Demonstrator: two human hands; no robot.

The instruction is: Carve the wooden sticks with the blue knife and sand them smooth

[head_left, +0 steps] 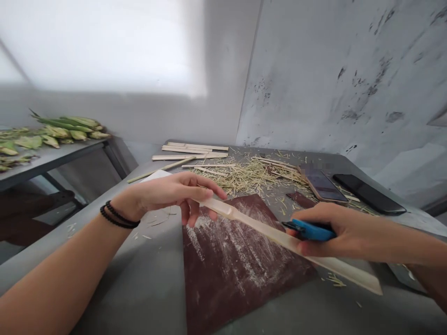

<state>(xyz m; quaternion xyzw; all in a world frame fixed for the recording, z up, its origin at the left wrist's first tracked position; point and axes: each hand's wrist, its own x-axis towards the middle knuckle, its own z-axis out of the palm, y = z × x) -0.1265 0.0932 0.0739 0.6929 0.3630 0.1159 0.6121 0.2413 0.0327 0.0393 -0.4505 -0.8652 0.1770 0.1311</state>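
Note:
My left hand [190, 197] grips the far-left end of a long, pale bamboo strip [258, 224], thumb on top and fingers curled underneath. A carved notch shows a little way from that end. In my right hand [335, 230] is a blue utility knife [314, 230], its dark tip pointing left just above the strip. The right fingers also touch the strip, which slants down to the right past them. Beneath lies a dark red-brown sheet of sandpaper [223, 265], streaked with pale dust.
Thin shavings [251, 174] are heaped behind the sandpaper. Several flat strips [192, 149] lie at the back left of the grey table [132, 279]. Two phones [324, 185] rest at the right. Corn ears [70, 128] sit on another table at left.

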